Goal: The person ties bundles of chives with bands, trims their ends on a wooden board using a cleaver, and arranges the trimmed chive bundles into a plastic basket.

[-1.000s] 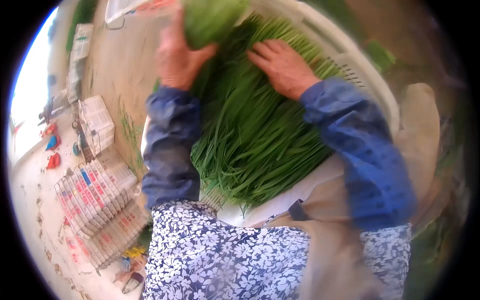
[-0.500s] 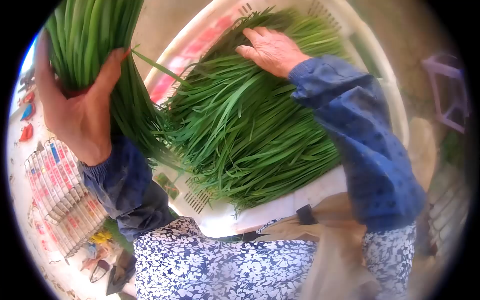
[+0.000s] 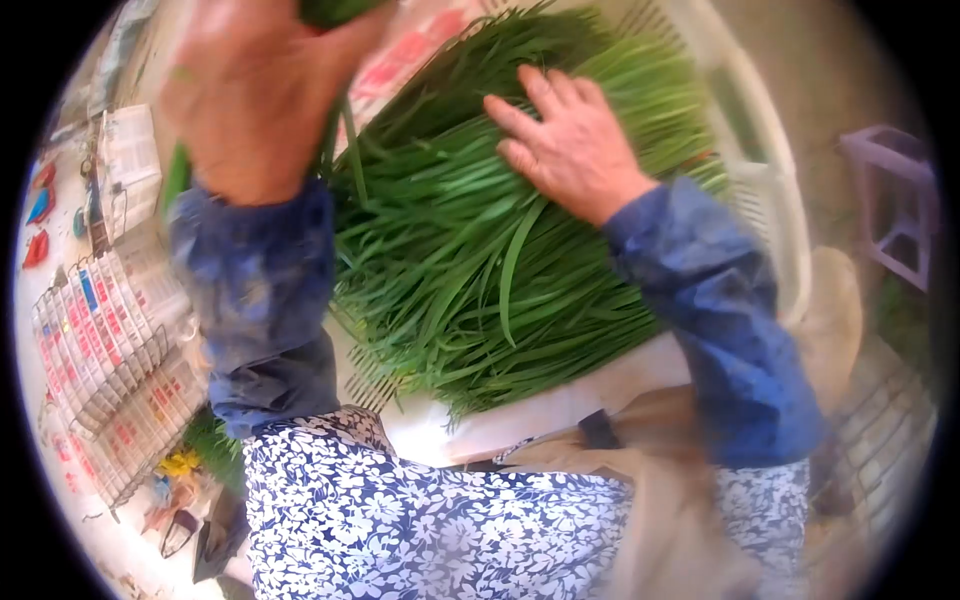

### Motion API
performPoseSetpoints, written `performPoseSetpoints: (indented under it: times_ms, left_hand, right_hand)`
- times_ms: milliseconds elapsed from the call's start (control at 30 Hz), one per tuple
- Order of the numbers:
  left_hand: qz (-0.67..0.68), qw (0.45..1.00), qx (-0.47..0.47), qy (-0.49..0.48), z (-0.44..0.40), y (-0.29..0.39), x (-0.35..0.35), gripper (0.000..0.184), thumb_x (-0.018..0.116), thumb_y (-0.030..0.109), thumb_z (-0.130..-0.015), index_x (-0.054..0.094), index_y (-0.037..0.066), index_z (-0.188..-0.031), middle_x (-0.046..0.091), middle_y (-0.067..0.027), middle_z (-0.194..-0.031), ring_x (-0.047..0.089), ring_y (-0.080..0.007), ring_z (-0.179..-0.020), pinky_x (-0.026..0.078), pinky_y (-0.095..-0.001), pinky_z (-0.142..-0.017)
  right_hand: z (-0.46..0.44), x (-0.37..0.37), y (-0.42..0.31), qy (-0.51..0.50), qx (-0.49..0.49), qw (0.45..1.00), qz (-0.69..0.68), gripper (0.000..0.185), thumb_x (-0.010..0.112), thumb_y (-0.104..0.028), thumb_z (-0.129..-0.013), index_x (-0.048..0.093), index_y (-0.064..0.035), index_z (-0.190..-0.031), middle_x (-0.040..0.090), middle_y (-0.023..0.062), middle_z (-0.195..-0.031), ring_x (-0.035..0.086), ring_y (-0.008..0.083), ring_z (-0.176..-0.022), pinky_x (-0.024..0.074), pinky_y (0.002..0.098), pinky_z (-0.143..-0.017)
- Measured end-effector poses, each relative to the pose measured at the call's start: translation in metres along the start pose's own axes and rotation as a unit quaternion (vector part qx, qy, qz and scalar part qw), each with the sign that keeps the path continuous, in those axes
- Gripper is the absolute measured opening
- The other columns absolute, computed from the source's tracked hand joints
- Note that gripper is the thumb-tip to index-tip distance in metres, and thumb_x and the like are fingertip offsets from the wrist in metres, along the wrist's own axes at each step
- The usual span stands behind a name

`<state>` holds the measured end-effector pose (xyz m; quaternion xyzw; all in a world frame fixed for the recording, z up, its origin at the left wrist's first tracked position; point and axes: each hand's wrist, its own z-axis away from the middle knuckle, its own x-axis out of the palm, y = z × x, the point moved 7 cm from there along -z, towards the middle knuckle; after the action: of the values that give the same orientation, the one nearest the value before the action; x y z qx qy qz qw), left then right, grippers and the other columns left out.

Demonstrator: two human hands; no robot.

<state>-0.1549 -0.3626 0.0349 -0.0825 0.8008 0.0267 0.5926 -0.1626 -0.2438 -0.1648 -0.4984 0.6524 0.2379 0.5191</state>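
A thick layer of garlic chives, long flat green leaves, lies in a large white plastic basket. My right hand rests on top of these leaves with fingers spread, palm down. At the upper left my left hand, smeared by motion, is wrapped round a bunch of chives. Most of that bunch is hidden behind the hand or beyond the top edge; some leaves hang down beside the wrist.
White wire racks stand at the left, near small red and blue items. Below them is a yellow thing. A purple plastic stool stands at the right. Slatted crate-like material shows at lower right.
My left hand has swung right and upward with the bunch, turning its back to view. My right hand has shifted slightly right and down over the leaves, its fingers spreading more.
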Motion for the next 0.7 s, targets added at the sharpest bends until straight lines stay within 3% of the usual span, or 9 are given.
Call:
performPoseSetpoints:
  times_ms: [33, 133, 167, 200, 267, 400, 467, 600, 700]
  left_hand:
    - [-0.012, 0.996, -0.066, -0.058, -0.001, 0.013, 0.013, 0.087, 0.084, 0.033, -0.065, 0.044, 0.008, -0.139, 0.062, -0.0207, -0.114, 0.059, -0.0328, -0.106, 0.048, -0.0446, -0.090]
    - [-0.005, 0.998, 0.051, 0.036, 0.000, 0.041, 0.066, 0.081, 0.082, 0.031, -0.068, 0.048, 0.008, -0.138, 0.062, -0.0194, -0.111, 0.060, -0.0329, -0.101, 0.047, -0.0451, -0.086]
    - [-0.011, 0.996, 0.067, 0.050, 0.002, 0.050, 0.081, 0.079, 0.082, 0.030, -0.069, 0.049, 0.008, -0.137, 0.061, -0.0190, -0.110, 0.061, -0.0330, -0.099, 0.047, -0.0453, -0.085]
    - [-0.015, 0.994, 0.092, 0.054, 0.004, 0.061, 0.092, 0.079, 0.085, 0.027, -0.067, 0.052, 0.004, -0.134, 0.060, -0.0168, -0.121, 0.062, -0.0289, -0.102, 0.050, -0.0426, -0.084]
    - [0.041, 0.991, 0.108, 0.062, 0.004, 0.057, 0.112, 0.084, 0.084, 0.030, -0.066, 0.048, 0.005, -0.137, 0.057, -0.0166, -0.125, 0.058, -0.0308, -0.106, 0.047, -0.0444, -0.087]
    - [0.116, 0.978, 0.166, 0.048, 0.009, 0.048, 0.135, 0.085, 0.080, 0.036, -0.069, 0.045, 0.005, -0.140, 0.055, -0.0159, -0.127, 0.053, -0.0352, -0.113, 0.041, -0.0454, -0.095]
    - [0.119, 0.979, 0.159, 0.046, 0.009, 0.044, 0.151, 0.085, 0.079, 0.037, -0.071, 0.044, 0.002, -0.139, 0.055, -0.0171, -0.127, 0.052, -0.0353, -0.115, 0.041, -0.0454, -0.096]
    - [0.085, 0.989, 0.121, 0.014, 0.022, 0.046, 0.175, 0.078, 0.076, 0.035, -0.074, 0.045, -0.002, -0.135, 0.057, -0.0186, -0.121, 0.054, -0.0346, -0.109, 0.041, -0.0449, -0.090]
    - [0.134, 0.987, 0.088, 0.009, 0.023, 0.050, 0.168, 0.069, 0.075, 0.032, -0.074, 0.050, 0.000, -0.130, 0.060, -0.0165, -0.113, 0.057, -0.0329, -0.099, 0.042, -0.0442, -0.084]
  right_hand:
    - [0.003, -0.002, -0.003, -0.003, 0.000, 1.000, 0.007, 0.049, 0.052, -0.042, -0.093, 0.055, -0.0144, -0.133, 0.053, 0.0235, -0.128, 0.050, 0.0374, -0.113, 0.0381, 0.0434, -0.098]
    - [0.004, -0.013, -0.003, -0.003, 0.028, 0.999, -0.030, 0.052, 0.055, -0.042, -0.091, 0.055, -0.0106, -0.133, 0.054, 0.0221, -0.126, 0.048, 0.0368, -0.115, 0.0353, 0.0433, -0.101]
    - [0.003, -0.014, -0.003, -0.016, 0.032, 0.998, -0.049, 0.051, 0.057, -0.041, -0.089, 0.058, -0.0052, -0.126, 0.055, 0.0209, -0.120, 0.047, 0.0354, -0.115, 0.0338, 0.0429, -0.102]
    - [0.001, -0.012, -0.004, -0.026, 0.031, 0.999, -0.033, 0.047, 0.058, -0.041, -0.088, 0.062, -0.0033, -0.115, 0.056, 0.0193, -0.114, 0.048, 0.0340, -0.112, 0.0342, 0.0426, -0.100]
    - [0.003, -0.002, 0.000, -0.046, 0.045, 0.996, -0.062, 0.043, 0.059, -0.041, -0.087, 0.063, -0.0034, -0.106, 0.057, 0.0181, -0.107, 0.048, 0.0335, -0.110, 0.0346, 0.0426, -0.099]
    - [0.001, -0.009, 0.001, -0.015, 0.052, 0.996, -0.075, 0.042, 0.063, -0.036, -0.084, 0.060, -0.0071, -0.114, 0.054, 0.0156, -0.115, 0.048, 0.0323, -0.111, 0.0357, 0.0420, -0.098]
    - [0.003, -0.005, -0.001, -0.082, 0.064, 0.992, -0.073, 0.041, 0.063, -0.036, -0.083, 0.060, -0.0075, -0.113, 0.055, 0.0157, -0.113, 0.048, 0.0316, -0.110, 0.0356, 0.0422, -0.099]
    - [0.008, -0.019, -0.003, 0.002, 0.040, 0.998, -0.057, 0.039, 0.064, -0.035, -0.083, 0.061, -0.0053, -0.108, 0.056, 0.0151, -0.108, 0.049, 0.0318, -0.106, 0.0359, 0.0429, -0.099]
    - [0.011, -0.027, -0.003, 0.037, 0.037, 0.997, -0.058, 0.038, 0.065, -0.034, -0.082, 0.062, -0.0046, -0.106, 0.057, 0.0146, -0.105, 0.050, 0.0323, -0.104, 0.0363, 0.0430, -0.098]
